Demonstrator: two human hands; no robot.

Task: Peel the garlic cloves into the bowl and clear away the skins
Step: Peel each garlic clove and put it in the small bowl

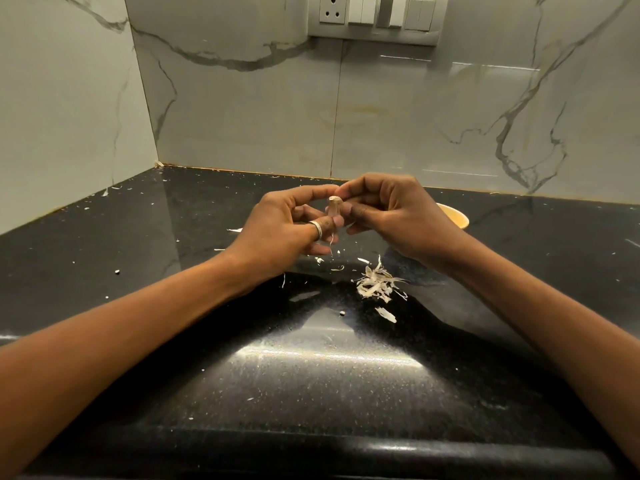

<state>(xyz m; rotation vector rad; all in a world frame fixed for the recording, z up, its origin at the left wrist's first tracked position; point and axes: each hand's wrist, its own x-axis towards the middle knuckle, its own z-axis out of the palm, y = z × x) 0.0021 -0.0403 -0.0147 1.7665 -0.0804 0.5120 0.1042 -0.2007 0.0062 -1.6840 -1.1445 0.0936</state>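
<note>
A pale garlic clove (334, 206) is held upright above the black counter, between both hands. My left hand (287, 230), with a silver ring on the thumb, pinches it from the left with thumb and fingers. My right hand (391, 216) pinches its top and right side with curled fingers. A thin strip of skin hangs down below the clove. A yellow bowl (455, 216) sits on the counter behind my right hand, mostly hidden by it. A heap of papery garlic skins (375, 284) lies on the counter below my right wrist.
The black polished counter (311, 368) carries small skin flakes scattered around, some near the left wall. Marble-look wall tiles close off the back and left side. A socket and switch plate (375, 15) is on the back wall. The counter's rounded front edge runs along the bottom.
</note>
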